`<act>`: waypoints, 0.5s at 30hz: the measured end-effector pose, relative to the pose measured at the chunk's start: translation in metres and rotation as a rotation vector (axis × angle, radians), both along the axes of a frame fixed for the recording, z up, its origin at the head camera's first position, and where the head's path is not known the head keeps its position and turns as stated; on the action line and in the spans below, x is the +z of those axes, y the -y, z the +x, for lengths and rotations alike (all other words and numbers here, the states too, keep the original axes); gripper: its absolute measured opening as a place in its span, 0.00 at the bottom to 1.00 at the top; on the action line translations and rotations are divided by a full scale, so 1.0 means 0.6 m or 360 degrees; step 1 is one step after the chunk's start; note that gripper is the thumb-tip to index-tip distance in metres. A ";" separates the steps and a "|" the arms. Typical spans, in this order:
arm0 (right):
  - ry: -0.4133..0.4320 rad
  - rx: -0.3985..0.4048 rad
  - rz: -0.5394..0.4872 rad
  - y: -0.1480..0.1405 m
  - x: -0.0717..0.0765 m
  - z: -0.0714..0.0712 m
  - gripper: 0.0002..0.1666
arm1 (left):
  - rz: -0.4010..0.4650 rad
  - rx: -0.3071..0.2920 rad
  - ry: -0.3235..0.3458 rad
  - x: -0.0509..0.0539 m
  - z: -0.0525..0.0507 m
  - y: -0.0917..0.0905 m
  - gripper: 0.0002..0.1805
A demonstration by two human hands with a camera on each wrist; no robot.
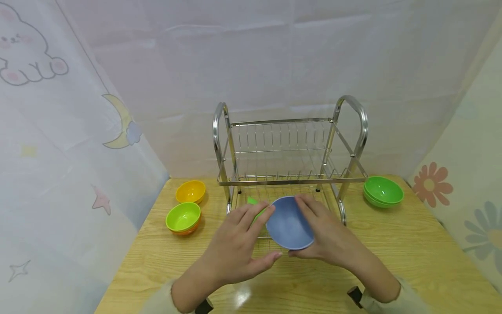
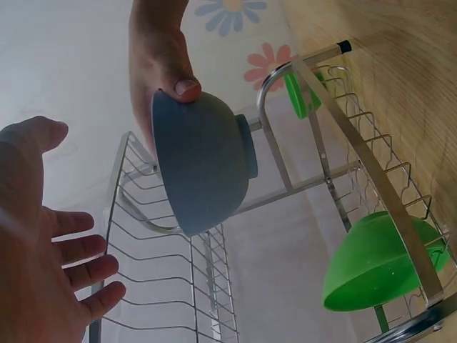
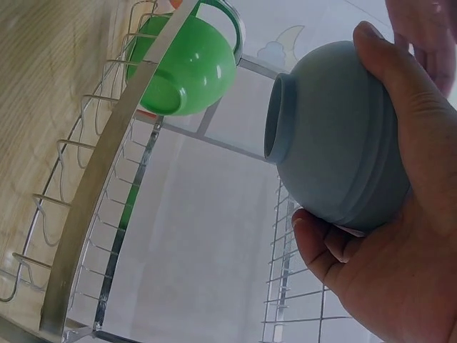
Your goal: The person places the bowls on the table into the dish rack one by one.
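Observation:
A blue bowl (image 1: 290,224) is held tilted in front of the metal dish rack (image 1: 292,182). My right hand (image 1: 331,235) grips it by its right side, the thumb on one face and the fingers on the other, as the right wrist view also shows. To the left of the bowl is my left hand (image 1: 239,246), fingers extended and spread. In the left wrist view a gap separates those fingers from the blue bowl (image 2: 200,164). On the rack's lower tier a green bowl (image 2: 378,261) leans on its side; my left hand mostly hides it in the head view.
Left of the rack are a yellow-orange bowl (image 1: 191,192) and a lime green bowl (image 1: 183,216) stacked on an orange one (image 1: 189,230). Stacked green bowls (image 1: 383,190) stand at the table's right. The rack's upper tier (image 1: 282,150) rises behind the hands, near the back curtain.

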State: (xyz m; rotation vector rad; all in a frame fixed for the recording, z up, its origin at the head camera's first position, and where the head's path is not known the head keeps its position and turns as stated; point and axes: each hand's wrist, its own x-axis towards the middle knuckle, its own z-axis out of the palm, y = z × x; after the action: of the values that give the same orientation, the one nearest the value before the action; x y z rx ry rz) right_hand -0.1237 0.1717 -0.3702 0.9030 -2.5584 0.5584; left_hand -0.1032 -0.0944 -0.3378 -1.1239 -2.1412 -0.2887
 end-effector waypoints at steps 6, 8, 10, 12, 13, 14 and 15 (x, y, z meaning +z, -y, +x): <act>-0.0070 0.0020 0.0005 0.003 -0.001 0.003 0.79 | -0.0166 0.0102 0.0186 -0.018 -0.007 -0.002 0.51; -0.0098 0.0032 0.0001 0.004 -0.001 0.004 0.80 | -0.0220 0.0132 0.0252 -0.020 -0.009 -0.003 0.53; -0.0127 0.0042 -0.0002 0.005 -0.001 0.005 0.80 | -0.0255 0.0156 0.0309 -0.023 -0.011 -0.004 0.54; -0.0135 0.0052 -0.0004 0.006 -0.002 0.007 0.80 | -0.0275 0.0171 0.0353 -0.026 -0.014 -0.005 0.55; -0.0136 0.0053 0.0001 0.006 -0.003 0.007 0.79 | -0.0283 0.0173 0.0370 -0.028 -0.015 -0.005 0.55; -0.0133 0.0057 0.0001 0.007 -0.003 0.008 0.79 | -0.0291 0.0171 0.0385 -0.029 -0.016 -0.006 0.56; -0.0126 0.0057 0.0006 0.008 -0.004 0.009 0.79 | -0.0305 0.0171 0.0395 -0.031 -0.018 -0.006 0.56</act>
State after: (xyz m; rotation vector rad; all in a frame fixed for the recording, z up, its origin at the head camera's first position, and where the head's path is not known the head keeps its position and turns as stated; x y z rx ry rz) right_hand -0.1186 0.1671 -0.3723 0.9547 -2.4777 0.5181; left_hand -0.1139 -0.0907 -0.3564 -1.1223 -2.4832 -0.1840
